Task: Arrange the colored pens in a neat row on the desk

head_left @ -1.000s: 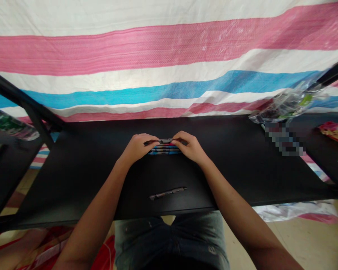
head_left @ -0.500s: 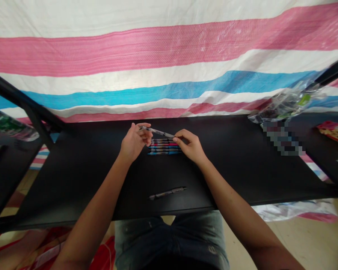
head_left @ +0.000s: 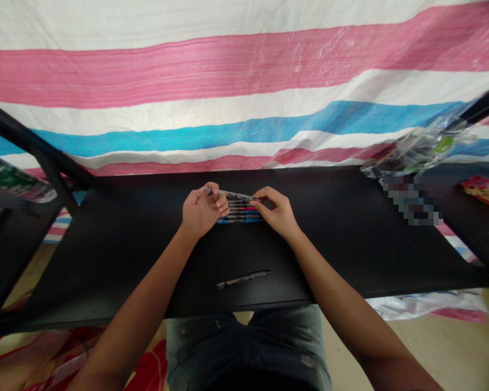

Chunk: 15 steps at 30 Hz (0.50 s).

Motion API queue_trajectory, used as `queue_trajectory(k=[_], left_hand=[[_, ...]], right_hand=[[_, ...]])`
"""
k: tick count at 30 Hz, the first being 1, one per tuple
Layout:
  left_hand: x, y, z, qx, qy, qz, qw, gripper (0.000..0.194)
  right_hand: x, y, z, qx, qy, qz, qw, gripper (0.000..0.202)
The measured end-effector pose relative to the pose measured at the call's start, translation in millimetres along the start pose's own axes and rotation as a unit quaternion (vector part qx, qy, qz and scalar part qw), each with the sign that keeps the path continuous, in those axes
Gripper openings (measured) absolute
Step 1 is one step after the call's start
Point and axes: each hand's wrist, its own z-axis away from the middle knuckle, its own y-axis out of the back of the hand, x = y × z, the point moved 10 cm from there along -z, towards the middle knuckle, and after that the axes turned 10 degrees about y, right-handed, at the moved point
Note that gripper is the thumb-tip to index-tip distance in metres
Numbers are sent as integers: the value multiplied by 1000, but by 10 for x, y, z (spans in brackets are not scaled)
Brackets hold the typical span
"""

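Observation:
A slim pen (head_left: 233, 194) with a clear barrel and a grey section is held between my two hands, just above the table. My left hand (head_left: 204, 210) is closed on its left end, palm partly turned up, fingers curled. Thumb and fingertips of my right hand (head_left: 275, 209) pinch its right end. Under the held pen, a row of several pens (head_left: 242, 216) lies side by side, with grey, red and blue parts; my hands cover both ends of the row. Nearer to me, one more dark pen (head_left: 244, 279) lies alone, slightly slanted.
The black table (head_left: 118, 260) ends close to my lap. Behind it hangs a striped plastic sheet (head_left: 187, 70). A clear plastic bag (head_left: 411, 146) and a blurred-out object (head_left: 411, 201) lie at the right. A green-labelled bottle (head_left: 18, 179) is at the left beyond a black frame bar (head_left: 51, 168).
My left hand has moved slightly right and its fingers have closed on the pen's left end. The right hand stays nearly in place, still pinching the other end.

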Motion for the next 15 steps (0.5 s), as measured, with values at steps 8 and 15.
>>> queue_trajectory(k=[8,15], left_hand=[[-37,-5,6,12,11,56,998,32],[0,-12,4,1,-4,60,998,32]], right_hand=[[-52,11,-15,5,2,-1,1000,6],[-98,39,-28,2,27,15,1000,6]])
